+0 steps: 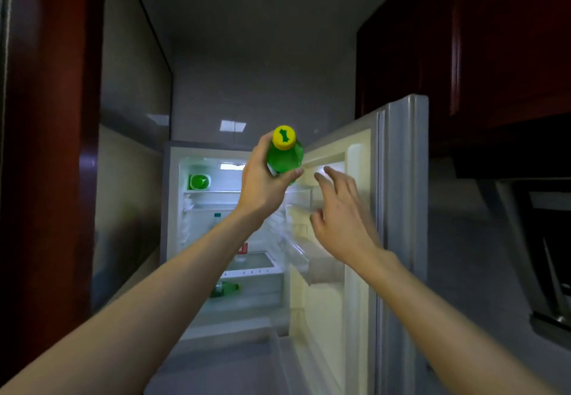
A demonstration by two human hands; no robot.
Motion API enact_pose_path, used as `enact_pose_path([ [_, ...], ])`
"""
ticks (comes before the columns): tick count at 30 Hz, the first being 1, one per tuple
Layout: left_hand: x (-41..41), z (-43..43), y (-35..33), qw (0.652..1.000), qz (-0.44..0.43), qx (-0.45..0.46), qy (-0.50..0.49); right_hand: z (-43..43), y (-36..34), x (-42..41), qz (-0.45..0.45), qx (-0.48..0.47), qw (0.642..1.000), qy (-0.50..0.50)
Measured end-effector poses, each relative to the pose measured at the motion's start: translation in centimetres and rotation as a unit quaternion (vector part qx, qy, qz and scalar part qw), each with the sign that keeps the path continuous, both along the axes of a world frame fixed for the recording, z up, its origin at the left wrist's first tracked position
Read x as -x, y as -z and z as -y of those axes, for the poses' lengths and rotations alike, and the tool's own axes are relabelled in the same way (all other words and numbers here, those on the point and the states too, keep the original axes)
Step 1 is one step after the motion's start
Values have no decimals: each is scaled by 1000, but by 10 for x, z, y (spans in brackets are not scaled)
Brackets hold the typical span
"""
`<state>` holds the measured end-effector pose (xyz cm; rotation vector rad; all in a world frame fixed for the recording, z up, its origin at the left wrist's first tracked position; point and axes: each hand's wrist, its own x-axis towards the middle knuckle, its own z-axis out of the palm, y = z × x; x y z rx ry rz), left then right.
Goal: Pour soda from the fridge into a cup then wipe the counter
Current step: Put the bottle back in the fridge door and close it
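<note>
A green soda bottle (285, 157) with a yellow cap is held up in front of the open fridge (173, 209), cap pointing toward me. My left hand (262, 183) is wrapped around the bottle's body. Just to the right of the bottle, my right hand (341, 218) hovers with fingers spread and holds nothing, in front of the inner side of the fridge door (401, 197). No cup or cloth is in view.
Inside the fridge lie another green bottle (225, 289) on a low shelf and a green container (199, 182) on the top shelf. Dark red cabinets stand at the left (49, 147) and upper right (494, 39). A range hood (543, 240) is at right.
</note>
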<state>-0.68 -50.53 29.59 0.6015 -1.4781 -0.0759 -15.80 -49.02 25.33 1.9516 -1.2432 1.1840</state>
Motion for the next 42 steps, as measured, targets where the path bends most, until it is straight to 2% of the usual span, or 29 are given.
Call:
enact_pose_path([
  [5, 29, 17, -30, 997, 62, 20, -41, 10, 3, 11, -37, 3, 999, 29],
  [13, 68, 57, -35, 983, 135, -74, -96, 13, 4, 14, -40, 3, 999, 18],
  [17, 71, 72, -38, 978, 130, -130, -101, 15, 5, 17, -43, 5, 999, 13],
  [21, 65, 81, -42, 963, 173, -169, -118, 16, 5, 20, -33, 24, 999, 9],
  [26, 64, 84, -49, 941, 258, -173, -132, 15, 6, 17, -29, 34, 999, 7],
  [29, 61, 81, -53, 922, 292, -226, -115, 14, 7, 15, -31, 33, 999, 2],
  [33, 53, 72, -51, 904, 279, -321, -40, 11, 8, 7, -43, 13, 999, 2],
  [38, 39, 72, -42, 937, 209, -267, -87, 14, 8, -5, -69, 7, 997, 29],
  [42, 19, 67, -38, 934, 210, -274, -95, 17, 7, -25, -76, 16, 996, 37],
])
